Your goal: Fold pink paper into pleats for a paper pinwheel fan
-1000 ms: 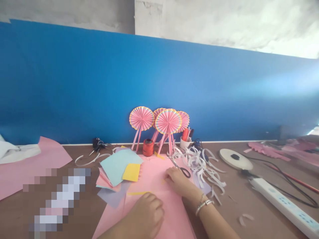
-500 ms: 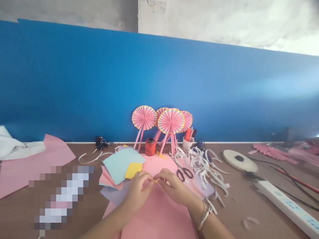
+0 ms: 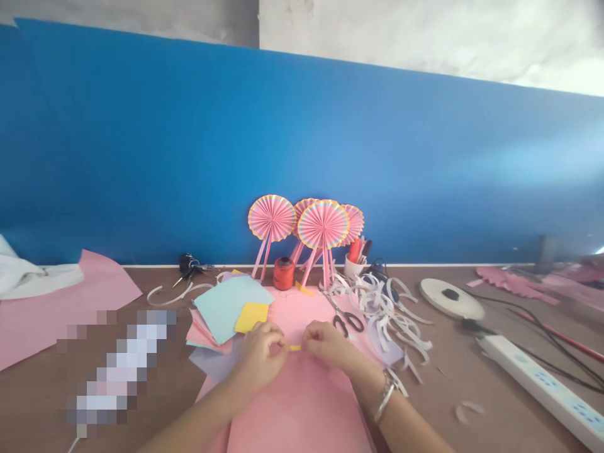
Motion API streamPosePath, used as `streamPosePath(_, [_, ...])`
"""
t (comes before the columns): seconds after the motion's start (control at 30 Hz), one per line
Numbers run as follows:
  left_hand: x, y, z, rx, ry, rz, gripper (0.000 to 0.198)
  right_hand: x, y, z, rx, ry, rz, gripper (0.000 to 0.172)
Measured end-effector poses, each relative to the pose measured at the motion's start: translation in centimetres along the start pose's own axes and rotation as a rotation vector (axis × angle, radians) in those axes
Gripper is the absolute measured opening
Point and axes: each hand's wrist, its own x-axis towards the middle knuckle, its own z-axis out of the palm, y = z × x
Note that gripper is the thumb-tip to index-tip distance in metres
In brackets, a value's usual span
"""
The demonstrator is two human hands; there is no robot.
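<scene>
A narrow yellow paper strip (image 3: 295,348) stretches between my two hands, above a stack of pink paper (image 3: 299,402). My left hand (image 3: 263,352) pinches its left end, and my right hand (image 3: 328,345), with bracelets at the wrist, pinches the right end. Just beyond my left fingers lies a yellow paper piece (image 3: 253,317) on light blue sheets (image 3: 226,305). Scissors with dark handles (image 3: 348,322) rest on the pink paper past my right hand. The fingertips partly hide the strip's ends.
Pleated pink paper fans (image 3: 323,224) stand against the blue panel (image 3: 189,145), behind a red spool (image 3: 284,274). White paper strips (image 3: 384,302) are heaped at right, near a cup of pens (image 3: 355,267). A power strip (image 3: 533,377), a pale disc (image 3: 452,299) and cables lie further right; keys (image 3: 192,272) lie back left.
My hands have moved apart, from fingertips nearly touching to a small gap with the yellow strip visible between them. The whole view has shifted slightly.
</scene>
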Motion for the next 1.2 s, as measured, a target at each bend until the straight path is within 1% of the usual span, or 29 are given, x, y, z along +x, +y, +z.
streamPosePath(0.1, [-0.1, 0.0, -0.3, 0.117, 0.001, -0.012, 0.018, 0.0, 0.2, 0.0, -0.075, -0.013, -0.001, 0.008])
streamPosePath(0.17, [-0.1, 0.1, -0.5, 0.157, -0.013, -0.002, 0.024, -0.1, 0.2, -0.2, -0.063, -0.033, 0.024, 0.008])
streamPosePath(0.23, [-0.3, 0.1, -0.6, 0.168, -0.068, 0.019, 0.025, -0.1, 0.1, -0.3, -0.019, -0.053, 0.061, 0.009])
streamPosePath(0.33, [-0.5, 0.2, -0.4, 0.183, -0.164, 0.057, 0.019, -0.1, 0.0, -0.4, 0.029, -0.071, 0.087, 0.01])
streamPosePath(0.4, [-0.6, 0.2, -0.2, 0.215, -0.198, 0.073, 0.018, 0.0, 0.0, -0.4, 0.066, -0.081, 0.104, 0.011])
streamPosePath(0.5, [-0.8, 0.4, -0.1, 0.283, -0.23, 0.092, 0.021, 0.1, -0.1, -0.3, 0.117, -0.082, 0.123, 0.012])
streamPosePath(0.8, [-1.0, 0.7, -0.1, 0.406, -0.249, 0.123, 0.018, 0.0, -0.3, -0.4, 0.138, -0.081, 0.186, 0.014])
streamPosePath(0.97, [-1.1, 0.7, -0.2, 0.405, -0.272, 0.146, 0.019, 0.1, -0.3, -0.5, 0.14, -0.072, 0.211, 0.016])
streamPosePath(1.2, [-1.1, 0.5, 0.0, 0.419, -0.262, 0.167, 0.021, 0.1, -0.2, -0.3, 0.135, -0.053, 0.23, 0.015])
